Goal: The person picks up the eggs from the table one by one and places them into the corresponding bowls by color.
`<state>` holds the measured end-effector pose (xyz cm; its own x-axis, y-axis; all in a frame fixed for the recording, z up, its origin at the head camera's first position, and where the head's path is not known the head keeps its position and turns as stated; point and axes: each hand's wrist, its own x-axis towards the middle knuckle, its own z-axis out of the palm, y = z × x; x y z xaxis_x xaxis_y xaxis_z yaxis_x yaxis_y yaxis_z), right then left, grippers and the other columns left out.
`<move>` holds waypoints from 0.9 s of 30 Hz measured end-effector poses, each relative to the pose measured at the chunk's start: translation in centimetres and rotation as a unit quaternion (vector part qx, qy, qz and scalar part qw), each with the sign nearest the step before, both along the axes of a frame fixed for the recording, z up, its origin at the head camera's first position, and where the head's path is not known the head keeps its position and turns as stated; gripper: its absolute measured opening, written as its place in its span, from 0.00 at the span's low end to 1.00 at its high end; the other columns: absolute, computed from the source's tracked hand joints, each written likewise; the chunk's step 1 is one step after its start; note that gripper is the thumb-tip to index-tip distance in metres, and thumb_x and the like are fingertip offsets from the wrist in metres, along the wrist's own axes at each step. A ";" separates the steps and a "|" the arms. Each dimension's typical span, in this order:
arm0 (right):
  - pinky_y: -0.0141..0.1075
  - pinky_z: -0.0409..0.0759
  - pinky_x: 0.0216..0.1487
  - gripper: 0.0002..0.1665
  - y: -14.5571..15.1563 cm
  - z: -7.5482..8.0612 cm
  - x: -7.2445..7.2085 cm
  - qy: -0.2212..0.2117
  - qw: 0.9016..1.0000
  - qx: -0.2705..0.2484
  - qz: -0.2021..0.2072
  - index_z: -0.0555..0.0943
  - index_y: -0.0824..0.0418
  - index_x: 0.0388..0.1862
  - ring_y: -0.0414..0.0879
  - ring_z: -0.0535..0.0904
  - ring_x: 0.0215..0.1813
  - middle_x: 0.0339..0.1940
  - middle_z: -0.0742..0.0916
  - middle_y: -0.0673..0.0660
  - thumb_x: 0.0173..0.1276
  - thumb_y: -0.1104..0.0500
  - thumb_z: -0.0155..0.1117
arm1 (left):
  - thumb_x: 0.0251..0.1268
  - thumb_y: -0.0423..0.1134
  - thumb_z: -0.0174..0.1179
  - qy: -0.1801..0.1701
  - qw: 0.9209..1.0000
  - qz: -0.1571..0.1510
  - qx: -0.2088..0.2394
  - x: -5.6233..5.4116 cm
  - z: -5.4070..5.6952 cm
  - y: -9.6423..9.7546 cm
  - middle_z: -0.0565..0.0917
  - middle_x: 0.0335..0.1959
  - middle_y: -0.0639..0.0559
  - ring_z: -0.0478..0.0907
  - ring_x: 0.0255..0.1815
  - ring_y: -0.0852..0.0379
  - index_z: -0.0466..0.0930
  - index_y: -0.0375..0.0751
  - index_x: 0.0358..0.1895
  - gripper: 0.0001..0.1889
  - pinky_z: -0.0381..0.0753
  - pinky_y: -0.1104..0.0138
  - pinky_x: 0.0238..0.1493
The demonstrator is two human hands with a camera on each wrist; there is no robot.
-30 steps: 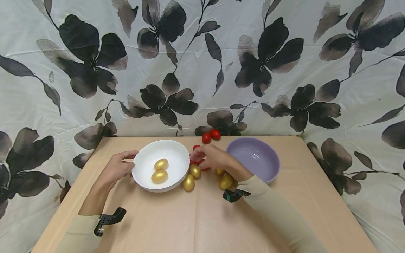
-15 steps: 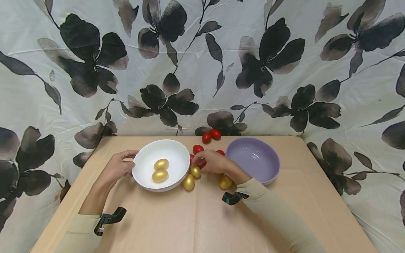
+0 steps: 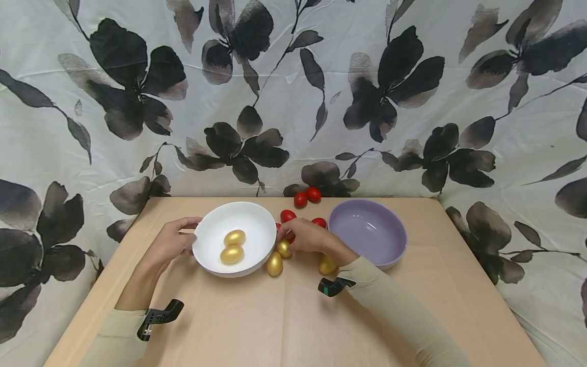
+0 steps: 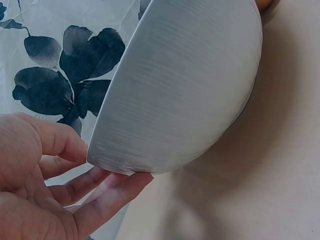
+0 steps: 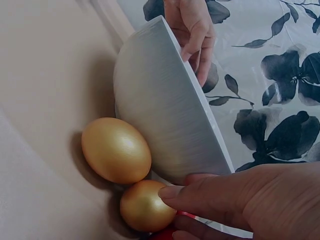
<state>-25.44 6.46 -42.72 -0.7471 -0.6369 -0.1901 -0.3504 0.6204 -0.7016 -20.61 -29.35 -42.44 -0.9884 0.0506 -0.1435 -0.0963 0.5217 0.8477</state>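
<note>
My left hand (image 3: 170, 242) holds the white bowl (image 3: 259, 224) by its left side, thumb at the rim and fingers beneath the outer wall in the left wrist view. Two gold eggs (image 3: 231, 254) lie in this bowl. My right hand (image 3: 304, 235) is just right of the bowl, bent over a gold egg (image 5: 147, 206). In the right wrist view its thumb tip overlaps that egg's edge, with other fingers lower down beside it. A second gold egg (image 5: 116, 150) sits against the bowl's outside. Red eggs (image 3: 288, 215) lie around my right fingers, some partly hidden.
A purple bowl (image 3: 367, 232) stands on the table (image 3: 257, 321) behind my right wrist. One more gold egg (image 3: 327, 264) lies by that wrist. Two red eggs (image 3: 314, 194) are at the back edge, before a floral cloth (image 3: 312, 117).
My right hand has moved from the red eggs beside the white bowl slightly toward me, onto a gold egg. The left hand keeps its place on the bowl.
</note>
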 end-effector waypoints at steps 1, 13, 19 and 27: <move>0.32 0.85 0.46 0.19 0.0 0.0 0.0 0.001 1.000 0.002 -0.002 0.87 0.55 0.47 0.55 0.82 0.55 0.50 0.87 0.55 0.59 0.71 0.74 | 0.69 0.28 0.51 0.001 1.000 -0.001 0.000 0.0 0.0 0.0 0.70 0.67 0.29 0.80 0.52 0.40 0.66 0.30 0.73 0.28 0.88 0.60 0.40; 0.33 0.84 0.46 0.18 -0.4 0.5 0.7 0.039 0.998 0.046 -0.004 0.88 0.55 0.48 0.50 0.81 0.51 0.46 0.87 0.53 0.59 0.68 0.76 | 0.68 0.28 0.51 -0.001 1.000 0.006 -0.003 0.6 0.0 0.1 0.70 0.67 0.30 0.80 0.50 0.42 0.66 0.31 0.73 0.29 0.87 0.59 0.40; 0.32 0.82 0.47 0.17 -0.3 0.4 0.9 0.058 0.996 0.064 0.006 0.88 0.55 0.47 0.49 0.80 0.49 0.44 0.87 0.52 0.58 0.66 0.78 | 0.69 0.28 0.51 -0.006 1.000 0.009 -0.002 0.8 0.0 0.3 0.70 0.68 0.29 0.80 0.49 0.43 0.65 0.32 0.74 0.29 0.87 0.60 0.40; 0.31 0.80 0.47 0.20 -0.2 0.3 1.0 0.079 0.992 0.096 0.024 0.87 0.55 0.48 0.46 0.78 0.46 0.42 0.86 0.50 0.56 0.64 0.79 | 0.69 0.28 0.51 -0.005 1.000 0.010 -0.001 0.9 0.0 0.3 0.70 0.67 0.29 0.81 0.51 0.42 0.65 0.31 0.74 0.29 0.87 0.62 0.39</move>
<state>-24.40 6.23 -42.45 -0.7469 -0.6359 -0.1944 -0.4793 0.7175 -0.5054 -19.73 -29.02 -42.49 -0.9876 0.0305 -0.1540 -0.1157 0.5211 0.8456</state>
